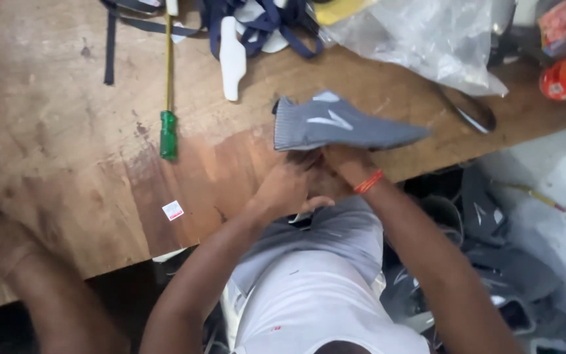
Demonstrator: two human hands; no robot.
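Currently I read mid-handling: both hands, left hand (287,187) and right hand (342,162), under grey shoe upper (335,123) at desk (67,131) edge, fingers clamped on it. Next move needs firm grip; green-handled screwdriver (168,124) lies well apart.

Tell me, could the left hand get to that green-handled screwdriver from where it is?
Probably yes. The left hand is busy under the grey shoe upper, but only bare wooden table lies between it and the screwdriver.
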